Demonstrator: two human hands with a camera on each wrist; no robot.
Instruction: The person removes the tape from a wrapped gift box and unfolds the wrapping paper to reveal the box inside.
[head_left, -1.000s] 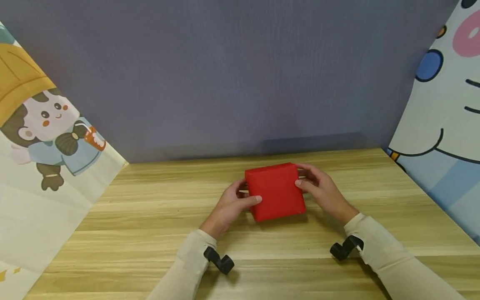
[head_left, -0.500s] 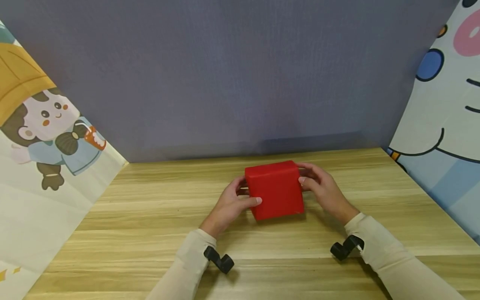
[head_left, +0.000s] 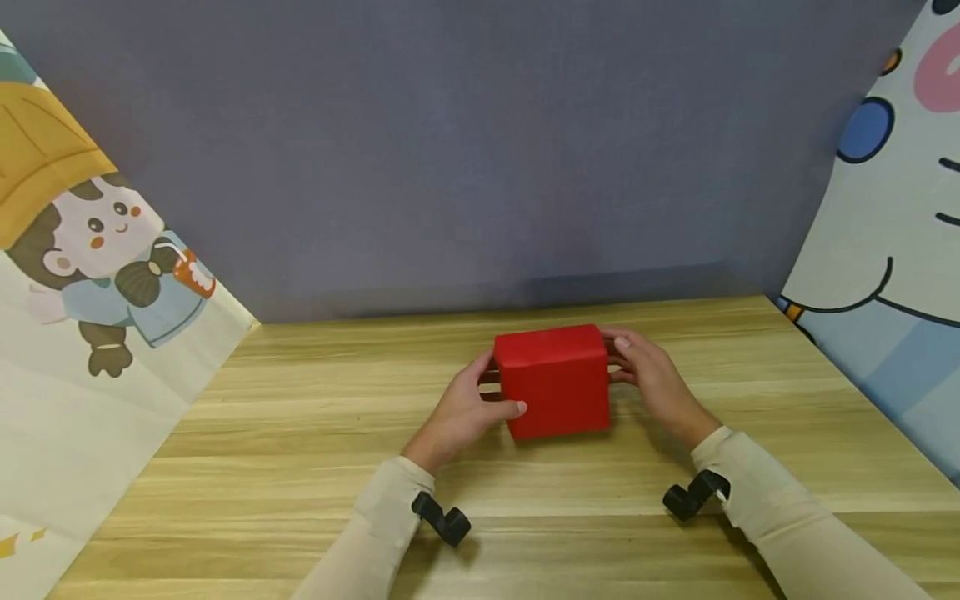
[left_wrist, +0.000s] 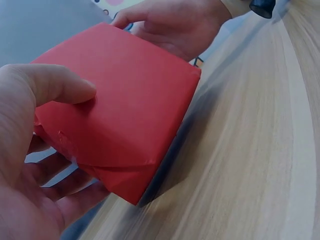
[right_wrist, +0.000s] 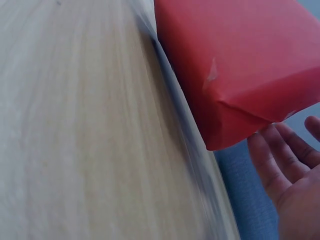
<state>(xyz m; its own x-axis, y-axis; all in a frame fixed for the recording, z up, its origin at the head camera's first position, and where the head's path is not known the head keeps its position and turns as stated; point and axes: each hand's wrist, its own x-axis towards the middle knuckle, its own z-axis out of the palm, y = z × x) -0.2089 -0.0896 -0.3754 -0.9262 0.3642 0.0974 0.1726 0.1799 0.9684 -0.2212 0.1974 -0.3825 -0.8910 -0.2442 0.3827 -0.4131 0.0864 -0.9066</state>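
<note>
A red box [head_left: 557, 392], its paper wrapping folded at the ends, is held over the wooden table, with a shadow under it. My left hand [head_left: 462, 415] grips its left end, thumb on the near face and fingers reaching around the far side. At the right end, fingertips of my right hand [head_left: 654, 383] touch the box, while its thumb is off the surface. The left wrist view shows the left thumb pressing the red box [left_wrist: 135, 95]. In the right wrist view the fingers of the right hand [right_wrist: 295, 170] are extended against the box's folded end.
The light wooden table [head_left: 300, 450] runs back to a grey-blue panel [head_left: 480, 150]. Cartoon-printed sheets stand at the left [head_left: 112, 275] and right [head_left: 885, 250] sides. A small black device [head_left: 442, 518] is strapped on the left sleeve, another black device [head_left: 696, 496] on the right.
The box has turned so its top face shows more and its near face less. My right thumb has come off the near face; the left hand keeps its grip.
</note>
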